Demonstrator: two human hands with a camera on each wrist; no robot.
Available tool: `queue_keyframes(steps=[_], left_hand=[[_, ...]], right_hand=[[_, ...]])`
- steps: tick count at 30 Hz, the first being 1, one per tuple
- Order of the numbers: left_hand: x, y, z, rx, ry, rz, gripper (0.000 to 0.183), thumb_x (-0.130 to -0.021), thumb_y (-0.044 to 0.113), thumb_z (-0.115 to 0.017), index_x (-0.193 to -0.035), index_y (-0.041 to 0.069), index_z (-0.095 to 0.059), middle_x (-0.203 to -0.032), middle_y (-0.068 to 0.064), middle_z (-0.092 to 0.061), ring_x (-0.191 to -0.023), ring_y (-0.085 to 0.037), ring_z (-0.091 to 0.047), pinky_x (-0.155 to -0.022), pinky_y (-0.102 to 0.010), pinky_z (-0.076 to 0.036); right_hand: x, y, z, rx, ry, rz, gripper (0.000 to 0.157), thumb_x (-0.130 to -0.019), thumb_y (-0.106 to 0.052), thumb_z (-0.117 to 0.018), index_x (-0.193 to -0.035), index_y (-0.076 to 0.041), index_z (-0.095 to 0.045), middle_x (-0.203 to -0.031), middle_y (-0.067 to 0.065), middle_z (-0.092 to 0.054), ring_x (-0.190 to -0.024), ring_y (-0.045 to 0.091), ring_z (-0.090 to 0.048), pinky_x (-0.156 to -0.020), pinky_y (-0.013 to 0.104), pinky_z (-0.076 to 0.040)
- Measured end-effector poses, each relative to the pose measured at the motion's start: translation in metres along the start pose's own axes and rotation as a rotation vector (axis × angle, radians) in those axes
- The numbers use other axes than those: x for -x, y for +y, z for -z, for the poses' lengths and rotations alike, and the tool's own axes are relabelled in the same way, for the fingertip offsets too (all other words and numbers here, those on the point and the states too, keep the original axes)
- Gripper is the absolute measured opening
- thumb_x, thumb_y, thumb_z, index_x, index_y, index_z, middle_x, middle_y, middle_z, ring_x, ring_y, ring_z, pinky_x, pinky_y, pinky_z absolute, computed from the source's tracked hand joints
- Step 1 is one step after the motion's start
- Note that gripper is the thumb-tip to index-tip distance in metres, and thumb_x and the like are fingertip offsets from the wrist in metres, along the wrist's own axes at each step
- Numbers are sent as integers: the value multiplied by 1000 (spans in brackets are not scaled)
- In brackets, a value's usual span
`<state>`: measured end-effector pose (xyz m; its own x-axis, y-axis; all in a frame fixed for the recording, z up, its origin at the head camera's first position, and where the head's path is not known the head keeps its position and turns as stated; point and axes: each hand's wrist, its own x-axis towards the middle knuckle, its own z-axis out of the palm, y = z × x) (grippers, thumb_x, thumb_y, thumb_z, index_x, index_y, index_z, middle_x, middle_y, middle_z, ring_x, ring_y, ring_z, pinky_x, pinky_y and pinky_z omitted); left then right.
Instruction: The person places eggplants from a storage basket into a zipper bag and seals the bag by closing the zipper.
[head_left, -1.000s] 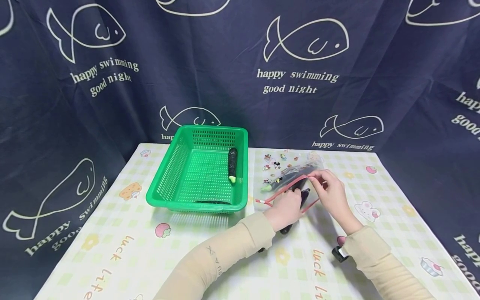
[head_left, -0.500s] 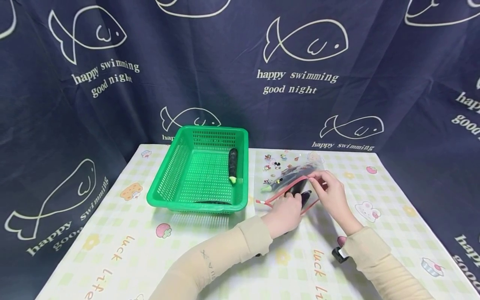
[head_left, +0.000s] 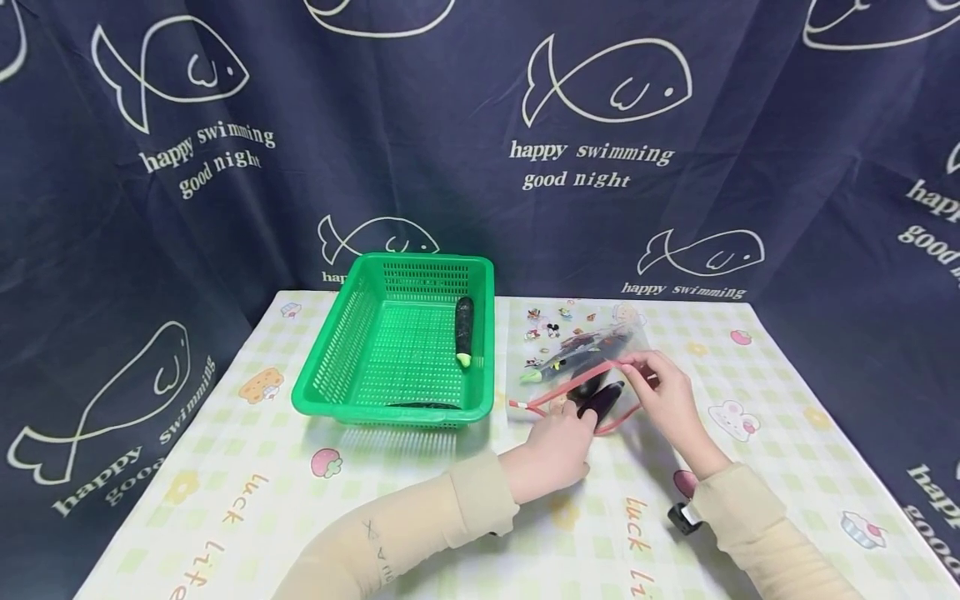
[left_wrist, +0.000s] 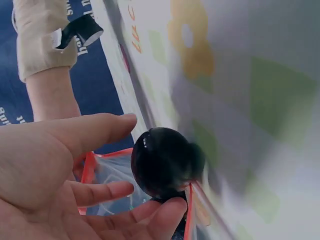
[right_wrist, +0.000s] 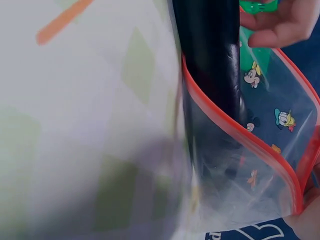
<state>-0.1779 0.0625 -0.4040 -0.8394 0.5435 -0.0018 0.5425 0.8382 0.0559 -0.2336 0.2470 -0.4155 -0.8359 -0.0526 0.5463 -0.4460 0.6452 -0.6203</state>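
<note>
A clear zip bag (head_left: 527,337) with red edges and cartoon prints lies at the table's back right, its mouth spread. Inside it is an eggplant with a pale green stem end (head_left: 531,377). Another dark, glossy eggplant (head_left: 602,402) lies partly in the mouth, its rounded end (left_wrist: 159,161) sticking out. Around that end, my left hand (head_left: 551,454) has its thumb and fingers spread; the left wrist view shows a gap at the thumb, and fingertip contact is unclear. My right hand (head_left: 663,396) pinches the bag's red edge (right_wrist: 280,162) between thumb and fingers.
Left of the bag stands a green perforated basket (head_left: 318,404). One eggplant (head_left: 465,329) leans along its right side, and a dark one (head_left: 423,406) shows partly behind the front rim. A checked cloth (head_left: 420,517) covers the table; a dark blue fish-print curtain (head_left: 450,125) hangs behind.
My left hand has drawn back toward the lower left, and its fingers have loosened from the eggplant in the bag's mouth. The right hand keeps its pinch on the bag edge, almost unmoved.
</note>
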Motion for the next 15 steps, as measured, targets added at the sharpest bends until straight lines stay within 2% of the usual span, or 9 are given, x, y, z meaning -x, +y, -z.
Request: queue_keyframes(steps=[4, 10, 15], left_hand=[[7, -5, -4, 52, 33, -31, 48, -73, 32, -78, -107, 12, -50, -105, -9, -57, -83, -15, -58, -56, -24, -48], [12, -11, -10, 153, 51, -66, 46, -75, 21, -75, -111, 10, -48, -109, -11, -52, -59, -14, -55, -49, -23, -43], [14, -12, -11, 206, 56, -79, 47, -75, 15, -75, -113, 11, -46, -111, -12, -50, -57, -15, -54, -47, -22, -40]], right_hand=[[5, 4, 0, -10, 1, -47, 9, -88, -10, -65, -95, -5, -67, -90, 8, -65, -70, -2, -54, -61, 10, -44], [10, 8, 1, -28, 4, -87, 9, -88, -10, -65, -95, -5, -66, -88, 7, -65, -70, -7, -53, -61, 9, -43], [11, 11, 0, -50, 9, -100, 9, -89, -11, -65, -95, -5, -67, -87, 7, -66, -70, -7, -54, -62, 9, -44]])
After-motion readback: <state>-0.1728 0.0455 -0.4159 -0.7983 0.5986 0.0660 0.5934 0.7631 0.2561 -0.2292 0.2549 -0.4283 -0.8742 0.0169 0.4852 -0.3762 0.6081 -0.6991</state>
